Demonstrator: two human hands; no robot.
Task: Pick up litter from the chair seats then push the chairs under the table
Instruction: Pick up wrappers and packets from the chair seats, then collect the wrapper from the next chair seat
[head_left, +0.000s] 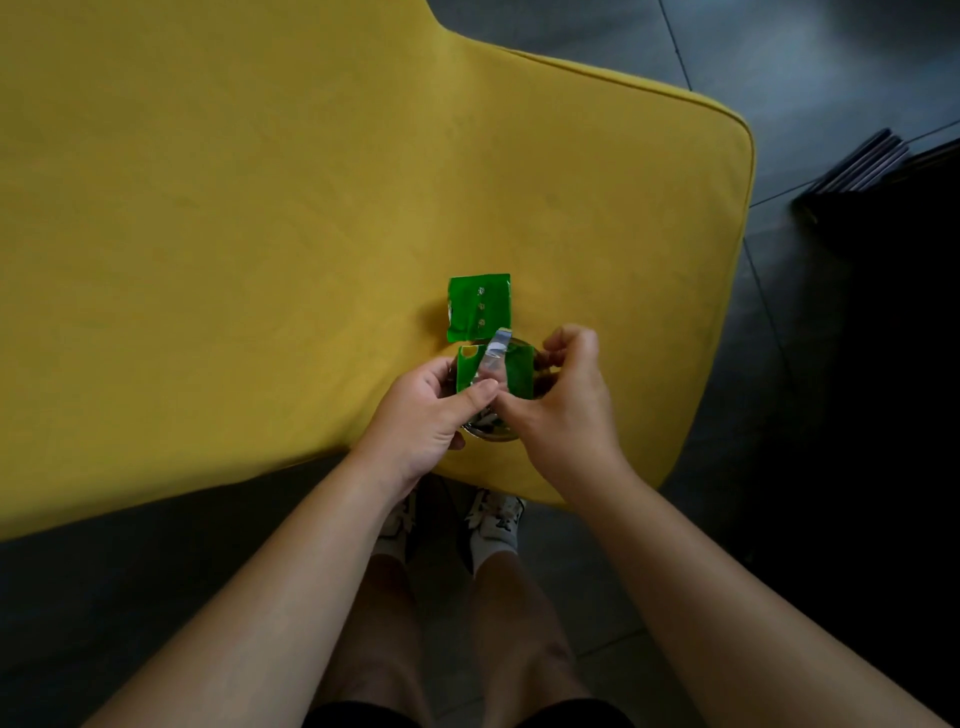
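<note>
Our left hand (423, 410) was curled around a clear plastic cup (491, 423) just above the front edge of the yellow chair seat (260, 234), the thumb lying across the cup's mouth and pressing on a torn green wrapper (511, 371) with a silver inner side that stuck up out of it. Our right hand (558, 402) met it from the other side, its fingers bent around the far rim of the cup and its thumb down beside the left thumb, touching the wrapper. We could not tell whether the right hand truly carried the cup or only steadied it, as the cup was mostly hidden between the two hands; only its lower rim and a bit of its wall showed.

A second green wrapper piece (480, 306) lay flat on the seat just beyond the hands, close to the held wrapper but apart from both hands, with three small pale marks in a row down its middle. It sat toward the right front part of the cushion.

Below the seat edge we saw our bare legs and two white shoes (493, 519) on the grey tiled floor (805, 62). A dark object (862, 161) with a ribbed top stood on the floor to the right of the chair, too dim for us to identify.
</note>
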